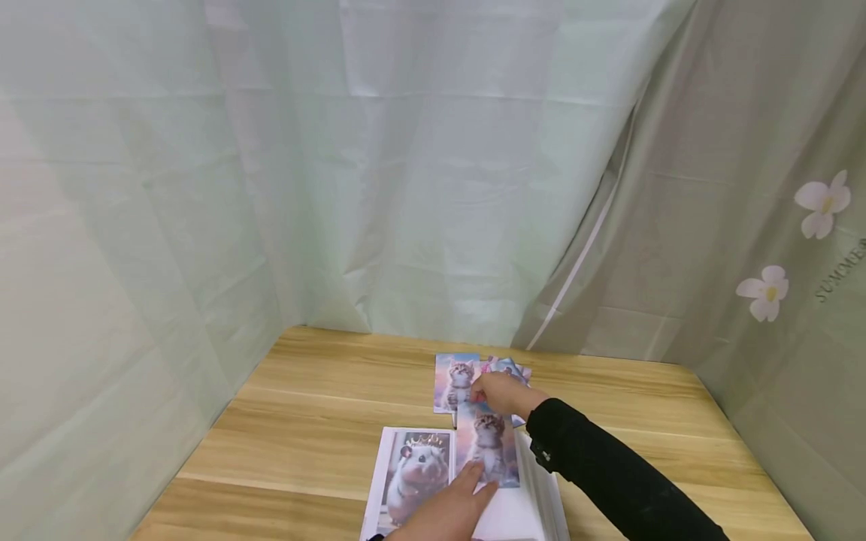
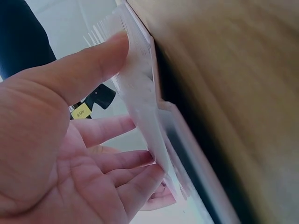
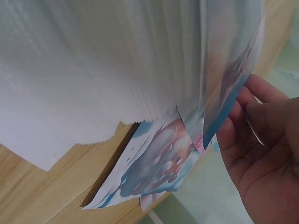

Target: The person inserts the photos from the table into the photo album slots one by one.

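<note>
Roomy tabletop (image 1: 304, 421) flanks the album (image 1: 510, 517); right hand (image 1: 504, 393) pinches kitten card (image 1: 490, 447) by its edge, left hand (image 1: 446, 511) seemingly spread.

Pale curtains (image 1: 440, 165) around wooden table (image 1: 318, 406)

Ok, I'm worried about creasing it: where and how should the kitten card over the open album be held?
Pinch the kitten card lightly by its top edge, probably best from the far side: it is thin, that edge juts past the album, and the left hand covers part of the lower end.
</note>
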A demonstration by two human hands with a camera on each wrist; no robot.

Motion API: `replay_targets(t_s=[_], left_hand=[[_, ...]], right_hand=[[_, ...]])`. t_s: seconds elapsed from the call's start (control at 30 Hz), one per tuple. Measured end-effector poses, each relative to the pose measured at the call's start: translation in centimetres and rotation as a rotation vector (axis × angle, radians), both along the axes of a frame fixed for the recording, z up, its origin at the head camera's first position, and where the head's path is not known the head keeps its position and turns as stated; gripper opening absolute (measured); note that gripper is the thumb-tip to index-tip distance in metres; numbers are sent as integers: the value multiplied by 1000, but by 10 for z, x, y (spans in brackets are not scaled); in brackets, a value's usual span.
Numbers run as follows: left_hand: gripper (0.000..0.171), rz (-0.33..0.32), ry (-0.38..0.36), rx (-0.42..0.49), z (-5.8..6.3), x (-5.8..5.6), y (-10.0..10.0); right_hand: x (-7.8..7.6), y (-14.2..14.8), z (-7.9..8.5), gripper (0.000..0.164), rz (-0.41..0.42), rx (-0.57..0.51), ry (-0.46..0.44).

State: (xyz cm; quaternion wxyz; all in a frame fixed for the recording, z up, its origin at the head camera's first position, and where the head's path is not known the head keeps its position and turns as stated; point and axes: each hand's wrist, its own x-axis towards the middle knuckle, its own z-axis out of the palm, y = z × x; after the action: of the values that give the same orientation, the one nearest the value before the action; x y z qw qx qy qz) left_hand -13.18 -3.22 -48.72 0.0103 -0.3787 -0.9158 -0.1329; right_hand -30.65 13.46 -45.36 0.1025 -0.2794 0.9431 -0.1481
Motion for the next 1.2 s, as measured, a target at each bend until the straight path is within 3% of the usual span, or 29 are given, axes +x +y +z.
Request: replay_targets(t_s=[0.27, 0.57, 0.83, 1.2], left_hand=[[73, -4, -13, 12, -1, -2, 1], [71, 17, -54, -35, 0, -5, 3], [70, 27, -129, -16, 2, -5, 3], [71, 29, -105, -7, 0, -4, 4]], right_hand=[[3, -1, 3, 41, 17, 0, -13], [14, 0, 11, 33, 68, 13, -4], [17, 2, 11, 38, 121, -9, -13], [21, 2, 10, 36, 176, -18, -42]])
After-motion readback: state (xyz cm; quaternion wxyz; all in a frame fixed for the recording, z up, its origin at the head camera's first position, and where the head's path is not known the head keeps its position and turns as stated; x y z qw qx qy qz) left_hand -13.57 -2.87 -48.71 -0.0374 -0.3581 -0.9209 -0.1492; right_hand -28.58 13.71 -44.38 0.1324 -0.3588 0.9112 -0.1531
